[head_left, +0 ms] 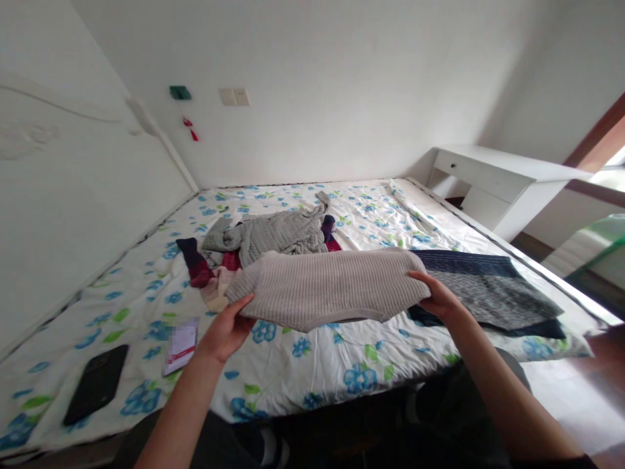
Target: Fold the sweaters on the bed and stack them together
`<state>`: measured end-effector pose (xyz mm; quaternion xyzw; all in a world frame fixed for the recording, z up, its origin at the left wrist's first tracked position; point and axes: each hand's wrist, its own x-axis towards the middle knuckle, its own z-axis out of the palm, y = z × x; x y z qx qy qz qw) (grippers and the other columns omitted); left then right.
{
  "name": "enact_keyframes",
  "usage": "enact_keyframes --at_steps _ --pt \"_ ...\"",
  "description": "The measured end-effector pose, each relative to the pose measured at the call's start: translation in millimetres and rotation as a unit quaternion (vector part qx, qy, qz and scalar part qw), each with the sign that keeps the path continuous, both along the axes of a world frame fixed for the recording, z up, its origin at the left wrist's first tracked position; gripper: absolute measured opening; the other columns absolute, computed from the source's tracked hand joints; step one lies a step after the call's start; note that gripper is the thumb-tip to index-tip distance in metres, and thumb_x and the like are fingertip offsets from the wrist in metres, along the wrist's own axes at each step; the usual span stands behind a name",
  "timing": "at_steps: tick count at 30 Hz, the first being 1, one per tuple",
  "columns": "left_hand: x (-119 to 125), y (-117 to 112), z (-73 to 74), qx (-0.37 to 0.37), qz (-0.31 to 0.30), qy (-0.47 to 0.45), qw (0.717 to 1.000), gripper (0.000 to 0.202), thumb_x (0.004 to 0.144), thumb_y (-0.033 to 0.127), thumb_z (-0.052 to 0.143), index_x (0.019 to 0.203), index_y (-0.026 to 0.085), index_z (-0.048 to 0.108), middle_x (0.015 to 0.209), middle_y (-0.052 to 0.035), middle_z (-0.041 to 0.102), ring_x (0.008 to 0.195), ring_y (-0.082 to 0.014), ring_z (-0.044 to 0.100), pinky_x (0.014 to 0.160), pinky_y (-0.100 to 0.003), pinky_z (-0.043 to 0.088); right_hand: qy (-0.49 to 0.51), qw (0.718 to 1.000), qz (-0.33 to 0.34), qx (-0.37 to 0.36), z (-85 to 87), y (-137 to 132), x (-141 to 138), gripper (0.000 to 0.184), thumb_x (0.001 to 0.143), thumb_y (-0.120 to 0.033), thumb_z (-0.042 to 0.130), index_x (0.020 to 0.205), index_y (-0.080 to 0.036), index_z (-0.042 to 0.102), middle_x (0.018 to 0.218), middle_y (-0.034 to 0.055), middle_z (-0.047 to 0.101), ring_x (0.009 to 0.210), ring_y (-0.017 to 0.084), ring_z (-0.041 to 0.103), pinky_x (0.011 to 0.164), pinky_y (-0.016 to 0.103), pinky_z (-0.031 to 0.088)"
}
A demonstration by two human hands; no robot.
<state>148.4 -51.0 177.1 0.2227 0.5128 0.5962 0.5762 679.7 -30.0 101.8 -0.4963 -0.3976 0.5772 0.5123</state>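
Note:
A pale beige ribbed knit sweater (332, 286) is stretched sideways between my two hands, folded over, with its curved neckline towards me. My left hand (228, 331) pinches its left corner, thumb on top. At the right corner my right hand (434, 296) grips the cloth the same way. Behind the sweater lies a crumpled heap with a grey cable-knit garment (280, 234) on top and a dark blue and maroon garment (195, 264) partly beneath it. To the right, folded dark and grey speckled clothes (488, 286) lie stacked flat, close to my right hand.
The bed (303, 384) has a white sheet with blue flowers. On its left lie a black phone (97, 381) and a small white card (183, 345), partly blurred. A white desk (498, 182) stands beyond the right edge. Walls border the far and left sides.

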Motion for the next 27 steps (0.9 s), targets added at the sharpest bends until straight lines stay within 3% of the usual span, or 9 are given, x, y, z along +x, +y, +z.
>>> enact_keyframes --at_steps 3,6,9,13,15,19,22,27 --pt "-14.6 -16.0 -64.6 -0.086 -0.034 0.048 0.995 0.043 0.088 0.007 0.074 0.128 0.02 0.073 0.126 -0.0083 0.082 0.096 -0.0172 0.081 0.077 -0.023 0.067 0.007 0.996 0.032 -0.086 -51.4 -19.3 -5.3 0.039 0.083 -0.045 0.08 0.113 -0.021 0.074 0.108 0.0095 0.08 0.093 0.024 0.078 0.079 0.032 0.067" --pt "-32.7 -34.4 -128.1 -0.173 -0.111 0.151 0.967 0.043 0.079 0.014 0.084 0.119 0.02 0.07 0.109 -0.0088 0.083 0.082 -0.0194 0.08 0.074 -0.029 0.066 -0.117 0.979 0.051 -0.161 -105.3 -36.0 -2.5 0.04 0.08 -0.039 0.08 0.114 -0.02 0.075 0.105 0.0107 0.079 0.094 0.027 0.077 0.079 0.039 0.067" --pt "-51.8 -39.4 -164.8 -0.183 -0.15 0.353 0.905 0.053 0.075 0.026 0.084 0.124 0.02 0.066 0.103 -0.01 0.082 0.089 -0.0286 0.081 0.082 -0.04 0.066 -0.316 0.928 0.056 -0.191 -134.2 -37.1 5.4 0.049 0.081 -0.035 0.079 0.127 -0.02 0.075 0.107 0.0117 0.08 0.095 0.03 0.078 0.08 0.043 0.066" --pt "-71.2 -30.5 -177.7 -0.071 -0.103 0.619 0.775 0.066 0.08 0.036 0.072 0.142 0.016 0.061 0.135 -0.0208 0.075 0.135 -0.0397 0.07 0.11 -0.05 0.057 -0.491 0.864 0.034 -0.107 -138.2 -27.0 12.5 0.049 0.088 -0.041 0.075 0.132 -0.02 0.077 0.11 0.0114 0.082 0.107 0.032 0.078 0.095 0.041 0.06" --pt "-75.7 -27.6 -180.1 -0.06 -0.105 0.668 0.734 0.068 0.084 0.041 0.066 0.146 0.014 0.06 0.14 -0.0235 0.073 0.137 -0.0398 0.068 0.113 -0.051 0.055 -0.522 0.847 0.029 -0.09 -137.8 -25.6 12.9 0.047 0.091 -0.044 0.072 0.131 -0.02 0.079 0.112 0.0111 0.083 0.109 0.032 0.079 0.096 0.038 0.058" --pt "-73.7 -24.6 -181.1 -0.081 -0.141 0.677 0.718 0.063 0.089 0.045 0.063 0.143 0.012 0.064 0.127 -0.0193 0.079 0.121 -0.0352 0.076 0.104 -0.044 0.059 -0.535 0.837 0.047 -0.103 -140.9 -28.4 8.3 0.049 0.095 -0.049 0.072 0.132 -0.018 0.078 0.118 0.0134 0.083 0.111 0.032 0.079 0.092 0.034 0.055" --pt "-65.3 -22.8 -174.0 -0.079 -0.142 0.701 0.695 0.06 0.09 0.046 0.065 0.14 0.014 0.067 0.129 -0.0192 0.078 0.12 -0.0359 0.075 0.104 -0.044 0.058 -0.546 0.831 0.045 -0.099 -140.9 -28.4 2.2 0.051 0.093 -0.051 0.075 0.131 -0.017 0.078 0.122 0.0152 0.081 0.116 0.033 0.077 0.093 0.034 0.055" --pt "-46.9 -28.9 -165.7 0.117 -0.211 0.706 0.666 0.05 0.091 0.04 0.069 0.138 0.024 0.073 0.14 -0.0123 0.073 0.131 -0.0327 0.067 0.119 -0.044 0.05 -0.547 0.837 0.017 0.004 -139.2 -27.3 -7.8 0.048 0.091 -0.046 0.077 0.133 -0.021 0.074 0.129 0.0121 0.078 0.118 0.03 0.075 0.1 0.035 0.054"
